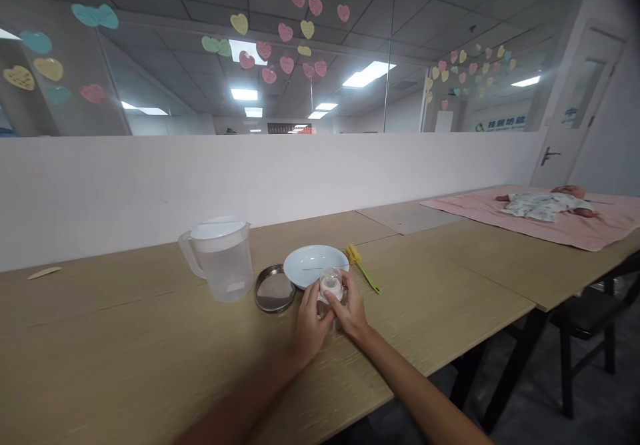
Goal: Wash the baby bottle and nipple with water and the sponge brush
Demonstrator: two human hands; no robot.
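Both hands are closed around a clear baby bottle (331, 289) with a white collar and a transparent dome cap, held upright over the table in front of me. My left hand (311, 325) wraps the bottle's lower left side. My right hand (351, 306) grips it from the right, its thumb against the white collar. The fingers cover much of the bottle's body. Just behind it lies a pale blue-white bowl (305, 258). To the left is a round metal dish (275, 289). A bottle brush (367, 275) with a yellow head and green handle lies at right.
A translucent lidded pitcher (227, 268) stands left on the wooden table (200, 365). Far right, a baby-like figure (545, 206) lies on a pink cloth (465, 208). A dark chair (583, 325) stands by the right edge. A white wall (150, 191) with glass above borders the back.
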